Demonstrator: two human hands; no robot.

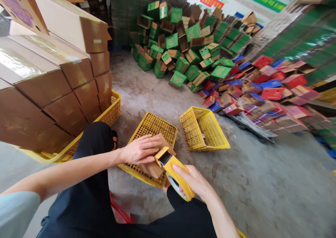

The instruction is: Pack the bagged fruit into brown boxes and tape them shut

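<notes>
A small brown cardboard box (153, 170) rests on an upturned yellow plastic crate (143, 127) in front of my knees. My left hand (141, 149) lies flat over the top of the box, its fingers stretched out to the right. In my right hand (193, 179) is a yellow tape dispenser (178, 171), gripped by its handle, with a tape roll in its lower side. The dispenser's head is at the right end of the box, close to my left fingertips. Whether tape is stuck to the box there I cannot tell.
Stacked brown cartons (52, 90) stand in a long yellow crate (114, 104) on my left. Another yellow crate (189, 129) lies tilted to the right. Heaped green boxes (177, 78) and red and blue boxes (273, 93) cover the floor farther off. A red piece (122, 211) shows beneath me.
</notes>
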